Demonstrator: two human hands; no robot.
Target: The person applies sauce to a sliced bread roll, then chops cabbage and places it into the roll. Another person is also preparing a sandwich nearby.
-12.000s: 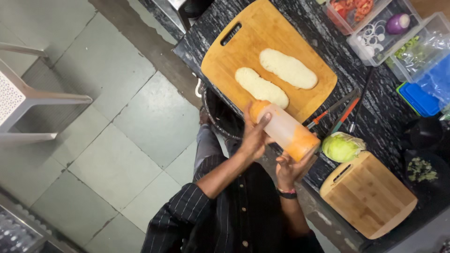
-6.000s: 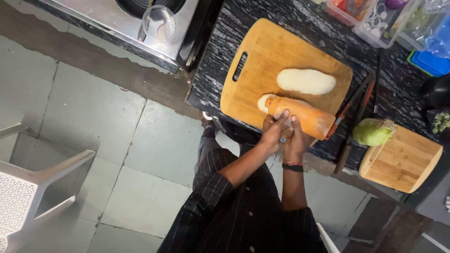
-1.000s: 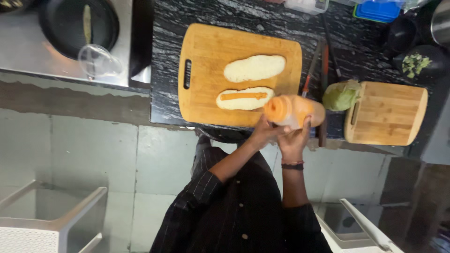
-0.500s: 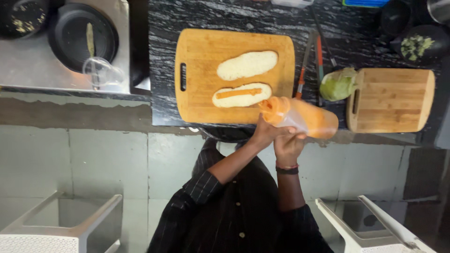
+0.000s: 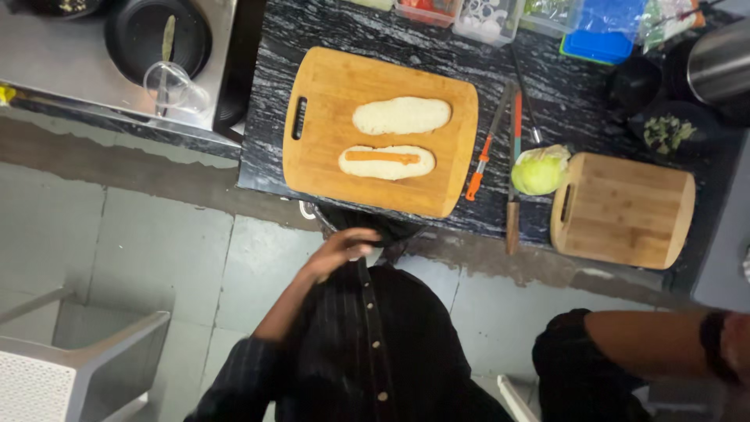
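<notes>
A large wooden cutting board [image 5: 328, 156] lies on the dark marble counter [image 5: 562, 117]. Two long bread halves rest on it: a plain one [image 5: 401, 115] farther away and a nearer one [image 5: 387, 162] with an orange sauce stripe. My left hand [image 5: 344, 246] hovers empty in front of my chest, below the counter edge, fingers loosely apart. My right arm reaches far to the right. Only the wrist with a dark band and the start of my right hand [image 5: 734, 348] show at the frame edge, so what it holds is hidden. No sauce bottle is in view.
Right of the board lie an orange-handled knife [image 5: 484, 156] and a wooden-handled knife [image 5: 512, 195]. Beyond them are a halved green cabbage [image 5: 537, 170] and a smaller wooden board [image 5: 625, 209]. Plastic containers [image 5: 484, 12] line the back. A black pan [image 5: 148, 35] and clear glass [image 5: 172, 86] stand left.
The orange sauce bottle has left the view. My right arm swung out to the right edge, and my left hand dropped back toward my chest, empty.
</notes>
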